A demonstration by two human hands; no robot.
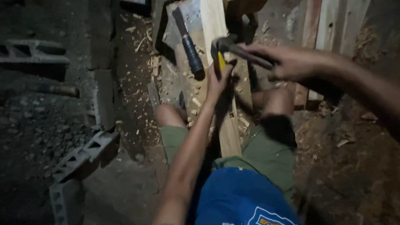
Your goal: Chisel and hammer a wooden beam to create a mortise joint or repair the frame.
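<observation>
the person is sitting low on the dirt floor (125, 196) with a long pale plank (216, 62) running out between the knees, and everything here is placed against that plank. the right hand (287, 62) is clenching the handle of a hammer (233, 46), whose dark head is hanging just over the plank's right edge. the left hand (220, 77) is closing around a yellow-handled chisel (221, 61) and standing it on the plank right under the hammer head, so the fingers are sitting very close to the striking line. that is the main risk: a blow that is glancing off the chisel top could be landing on those knuckles, and the dim light and the blur around the hammer are making a clean aim harder to judge. the plank seems to be resting loose, with only the legs steadying it, so it could be shifting or twisting under a hit and throwing the chisel sideways toward the bare knees on either side. a second tool with a dark handle (189, 46) is lying on the plank's left side, near enough to be jolting off. wood chips (141, 39) are scattering to the left of the plank, and concrete blocks (83, 158) are lying further left.
</observation>
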